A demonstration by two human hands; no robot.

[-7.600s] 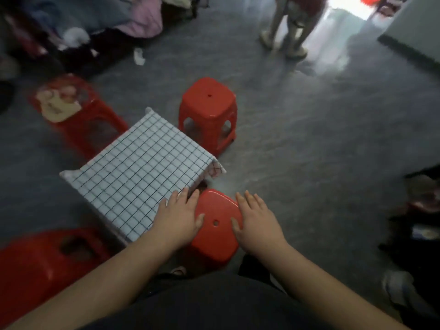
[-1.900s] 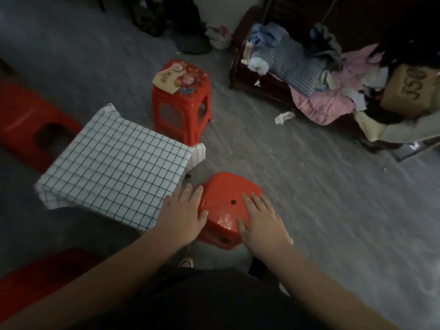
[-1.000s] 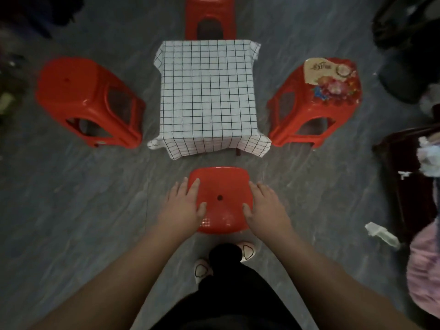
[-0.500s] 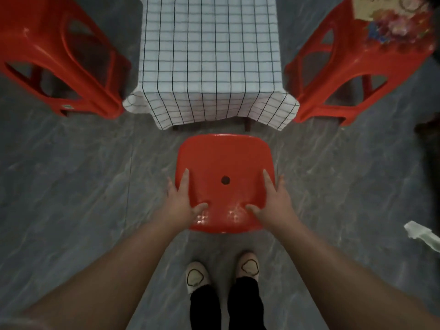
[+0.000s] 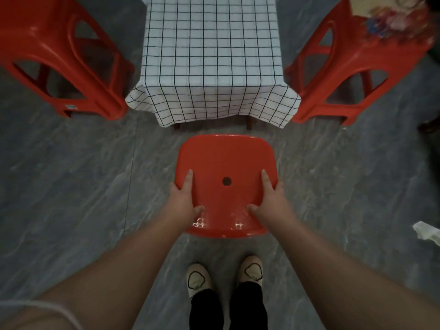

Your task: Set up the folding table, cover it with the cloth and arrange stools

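Observation:
A small table under a white cloth with a black grid (image 5: 212,55) stands at top centre; two dark table legs (image 5: 248,125) show below the hem. A red plastic stool (image 5: 226,158) stands on the floor just in front of it. My left hand (image 5: 182,201) grips the seat's left edge and my right hand (image 5: 271,201) grips its right edge, thumbs on top. Two more red stools flank the table: a plain one (image 5: 59,55) on the left, and one with a flowered seat (image 5: 352,67) on the right.
Grey marbled floor (image 5: 71,186) spreads around the table. My feet in pale slippers (image 5: 197,279) stand right behind the held stool. A crumpled white scrap (image 5: 426,232) lies on the floor at the right edge.
I have carried the stool round the table to its near side. Over the last half second the stool and both hands have barely moved.

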